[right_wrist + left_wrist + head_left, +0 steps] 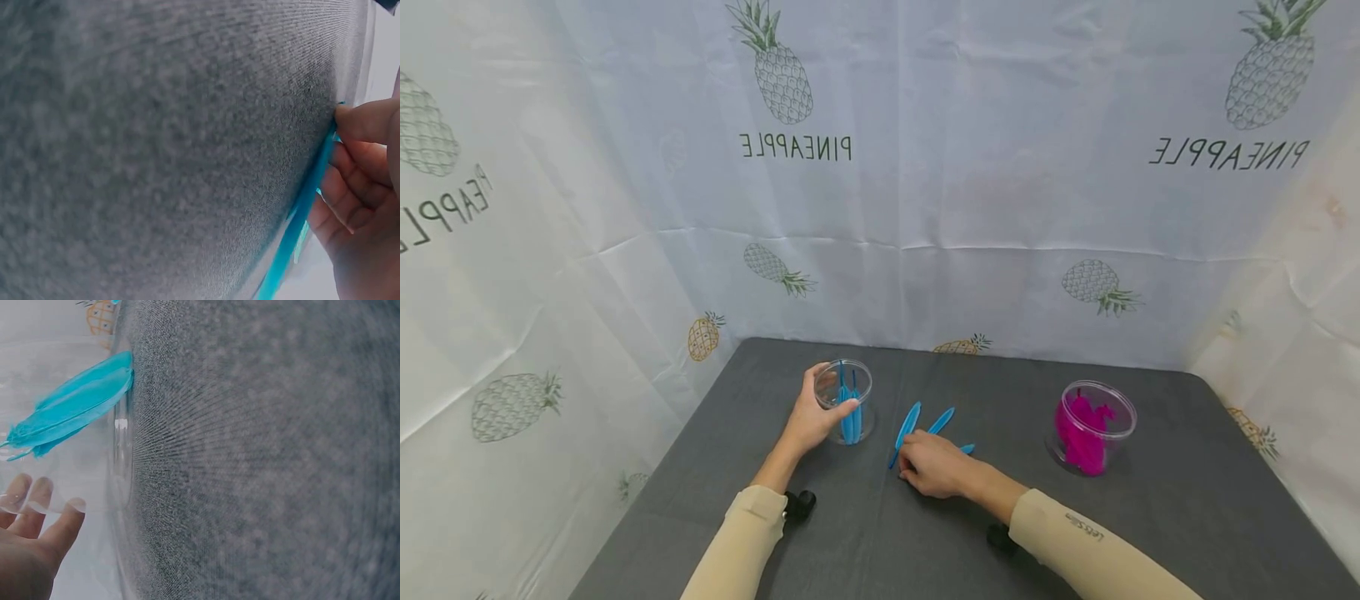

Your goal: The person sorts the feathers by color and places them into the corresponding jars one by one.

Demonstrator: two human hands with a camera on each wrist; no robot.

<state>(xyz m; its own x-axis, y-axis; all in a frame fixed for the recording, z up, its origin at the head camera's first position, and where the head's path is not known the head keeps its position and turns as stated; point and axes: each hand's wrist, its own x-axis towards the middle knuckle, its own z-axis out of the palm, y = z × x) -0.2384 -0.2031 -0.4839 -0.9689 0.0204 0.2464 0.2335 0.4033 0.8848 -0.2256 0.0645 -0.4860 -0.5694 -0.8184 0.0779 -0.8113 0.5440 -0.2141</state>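
Observation:
My left hand (816, 417) grips a clear round jar (865, 429) by its side, thumb near the rim. Inside stand blue feathers (850, 417), seen in the left wrist view as a turquoise feather (78, 403) leaning against the wall; the left fingers (59, 534) show beside it. On the dark cloth, my right hand (934, 464) is low among several loose blue feathers (941, 421). In the right wrist view, its thumb and finger pinch the thin end of one blue feather (303, 200), which lies along the cloth.
A second clear jar (1116, 425), holding magenta feathers (1084, 437), stands on the right of the dark grey tabletop (970, 533). White curtains (925, 192) with a pineapple print hang behind the table and on both sides.

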